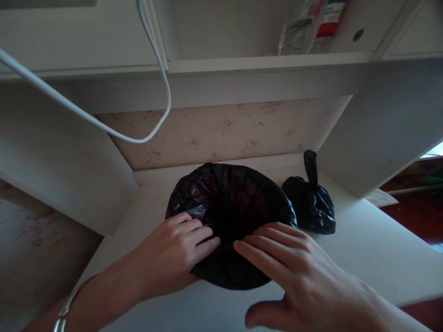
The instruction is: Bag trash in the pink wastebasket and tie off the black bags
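A pale surface [363, 244] set in a white alcove carries a large round black plastic bag [230, 207] at its middle, with a small knotted black bag [311, 203] just beside it on the right. Both hands lie flat and open on the near side of the large bag, the left hand [173, 258] with fingers spread, the right hand [294, 272] with fingers straight, neither gripping. A white cable [104, 129] loops down above.

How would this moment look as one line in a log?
left hand: flat on large black bag | right hand: flat on same bag | small knotted black bag: beside it, right | surface: white desk
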Motion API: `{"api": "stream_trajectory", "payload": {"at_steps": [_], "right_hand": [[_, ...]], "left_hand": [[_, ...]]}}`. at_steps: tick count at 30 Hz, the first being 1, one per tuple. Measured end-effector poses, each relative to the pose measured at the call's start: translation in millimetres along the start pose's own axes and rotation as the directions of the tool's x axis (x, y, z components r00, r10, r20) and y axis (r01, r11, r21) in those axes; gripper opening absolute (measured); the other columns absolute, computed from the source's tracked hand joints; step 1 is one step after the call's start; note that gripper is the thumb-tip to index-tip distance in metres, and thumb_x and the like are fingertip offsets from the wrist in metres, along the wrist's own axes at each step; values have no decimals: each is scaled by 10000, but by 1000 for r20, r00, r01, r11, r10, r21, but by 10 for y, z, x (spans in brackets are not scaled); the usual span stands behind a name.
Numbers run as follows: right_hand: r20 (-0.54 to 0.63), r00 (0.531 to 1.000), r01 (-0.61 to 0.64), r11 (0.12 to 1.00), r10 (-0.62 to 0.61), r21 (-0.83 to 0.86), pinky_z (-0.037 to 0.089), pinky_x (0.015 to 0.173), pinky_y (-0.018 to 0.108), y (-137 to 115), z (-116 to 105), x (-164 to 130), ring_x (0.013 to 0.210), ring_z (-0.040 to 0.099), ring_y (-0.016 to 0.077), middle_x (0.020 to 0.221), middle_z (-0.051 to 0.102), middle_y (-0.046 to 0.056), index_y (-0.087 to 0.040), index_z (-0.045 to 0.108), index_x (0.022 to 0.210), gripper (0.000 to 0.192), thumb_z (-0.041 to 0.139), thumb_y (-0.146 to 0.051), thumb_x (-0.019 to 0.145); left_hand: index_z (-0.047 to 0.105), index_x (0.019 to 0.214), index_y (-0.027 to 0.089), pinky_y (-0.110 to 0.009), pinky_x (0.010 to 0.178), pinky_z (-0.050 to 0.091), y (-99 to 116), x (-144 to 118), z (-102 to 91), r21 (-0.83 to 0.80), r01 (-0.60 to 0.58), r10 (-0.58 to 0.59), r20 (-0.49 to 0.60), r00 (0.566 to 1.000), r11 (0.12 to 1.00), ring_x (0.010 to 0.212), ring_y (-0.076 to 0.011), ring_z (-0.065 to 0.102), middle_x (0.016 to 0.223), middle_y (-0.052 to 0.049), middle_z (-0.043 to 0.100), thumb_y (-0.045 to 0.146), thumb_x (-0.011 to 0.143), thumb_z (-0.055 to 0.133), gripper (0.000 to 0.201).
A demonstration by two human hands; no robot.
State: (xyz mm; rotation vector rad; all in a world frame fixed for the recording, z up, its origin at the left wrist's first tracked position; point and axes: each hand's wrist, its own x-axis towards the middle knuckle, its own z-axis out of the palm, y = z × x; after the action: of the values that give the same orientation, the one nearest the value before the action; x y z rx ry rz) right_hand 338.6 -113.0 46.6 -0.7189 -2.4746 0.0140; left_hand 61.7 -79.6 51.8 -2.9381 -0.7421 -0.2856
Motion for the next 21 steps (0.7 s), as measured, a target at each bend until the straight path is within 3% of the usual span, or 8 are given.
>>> {"api": "stream_trajectory", "payload": {"at_steps": [3,6,10,13,15,17,19,21], "right_hand": [[46,999,-30,1000,30,0,556,818,383,-173,97,110,939,748,250,1126,790,100,-99,599,1374,740,717,-661,907],[207,973,-79,992,98,-98,543,665,383,-224,257,155,791,765,258,1009,806,81,-80,650,1283,748,868,-595,787],[426,894,-47,975,138,-218,303,439,389,-177,349,159,540,694,256,684,722,15,-188,676,828,420,834,-577,823],[470,874,-63,987,125,-146,310,475,381,-116,235,154,619,723,253,725,736,9,-210,664,840,364,814,-542,860],[446,891,-75,996,86,-43,406,558,368,-48,91,133,732,744,239,818,759,-8,-222,675,933,322,844,-484,849],[408,912,-68,997,53,23,497,741,361,58,-68,89,877,748,232,915,774,-12,-234,696,1023,318,863,-435,841],[377,925,-56,998,44,21,493,949,386,197,-196,27,1017,729,241,999,785,8,-238,719,1080,314,861,-392,846],[361,932,-44,999,46,-12,445,1065,417,332,-250,-33,1086,707,245,1043,788,32,-230,733,1087,260,827,-329,866]], "left_hand": [[686,1036,190,-425,764,510,232,70,54,10,-14,15,-69,998,1000,847,-260,704,935,-44,772,521,934,719,347],[643,848,200,-385,618,483,320,74,152,1,6,-6,-19,1000,1000,650,-221,678,741,-3,721,355,964,697,201],[627,778,208,-350,516,409,236,30,210,-33,14,-10,102,995,999,575,-199,689,667,19,703,86,925,625,191],[646,738,208,-335,494,395,118,11,164,-71,-19,29,154,988,997,568,-195,692,645,16,706,25,883,603,238],[670,736,210,-322,583,485,20,-18,103,-84,-11,26,175,984,996,633,-195,716,670,15,724,-3,864,588,261],[713,782,225,-365,842,568,-90,-94,37,-65,30,-19,154,988,997,765,-195,749,765,20,767,-35,860,553,315],[762,879,246,-483,1095,498,-179,-224,-16,30,95,-97,90,991,995,965,-218,763,960,3,813,-71,864,492,416],[791,1023,221,-576,1147,452,-189,-375,-42,210,160,-161,-13,987,965,1132,-281,734,1164,-69,807,-91,859,428,506]]}}
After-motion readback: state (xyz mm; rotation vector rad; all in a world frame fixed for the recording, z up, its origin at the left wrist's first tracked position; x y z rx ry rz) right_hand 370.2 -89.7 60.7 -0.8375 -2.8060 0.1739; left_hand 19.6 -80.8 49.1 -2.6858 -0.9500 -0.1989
